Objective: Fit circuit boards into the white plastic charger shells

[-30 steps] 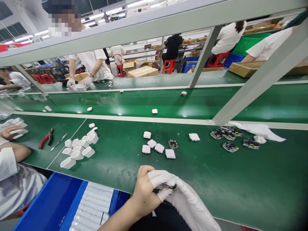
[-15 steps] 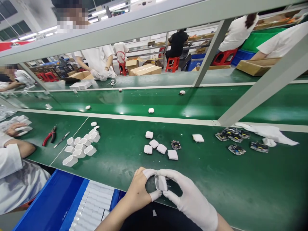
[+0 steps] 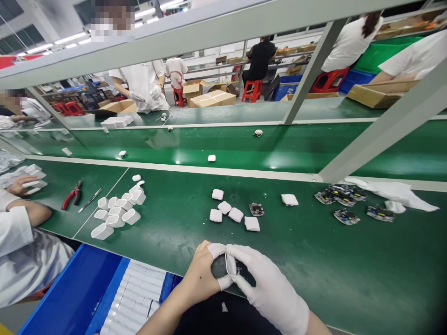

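Observation:
At the near edge of the green bench, my left hand, bare except for white finger cots, and my white-gloved right hand meet around a small white casing with a dark circuit part at its side. Both hands pinch it between thumb and fingers. A little beyond them lie several white caps and one loose circuit board.
Open white shells cluster to the left, with red pliers and tweezers beside them. More circuit boards and a white glove lie at the right. A blue bin of white parts sits below. A co-worker's arm rests at the left.
One second ago my hands were bunched together over a dark part; now the white casing shows between them. The parts on the conveyor belt have drifted left.

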